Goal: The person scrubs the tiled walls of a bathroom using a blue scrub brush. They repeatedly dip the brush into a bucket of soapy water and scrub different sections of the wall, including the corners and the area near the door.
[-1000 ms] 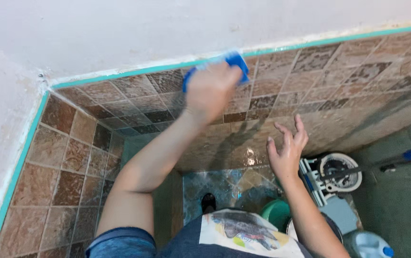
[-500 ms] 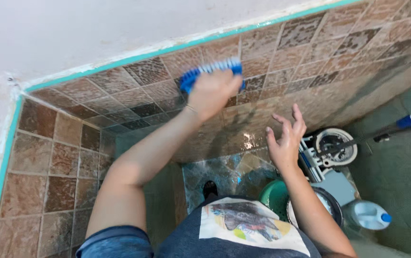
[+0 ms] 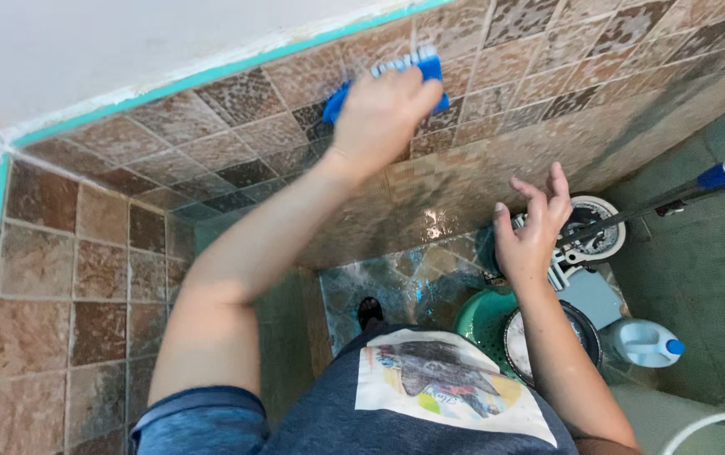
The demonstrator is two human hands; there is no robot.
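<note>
— At twelve o'clock on the tiled wall [image 3: 211,143], what grips the blue scrub brush [image 3: 392,80]?
— Left hand [image 3: 379,114], fingers curled over it, long axis running ten to four.
— And at three o'clock?
— Right hand [image 3: 531,232], fingers spread, empty, well apart, above the green basin [image 3: 480,316].

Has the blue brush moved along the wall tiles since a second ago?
Yes. The blue brush in the left hand has dropped down the tiles, away from the teal trim strip.

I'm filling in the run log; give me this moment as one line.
left hand: grips blue scrub brush against brown tiled wall | right hand: open, empty, fingers spread | below: green basin, white bottle
</note>
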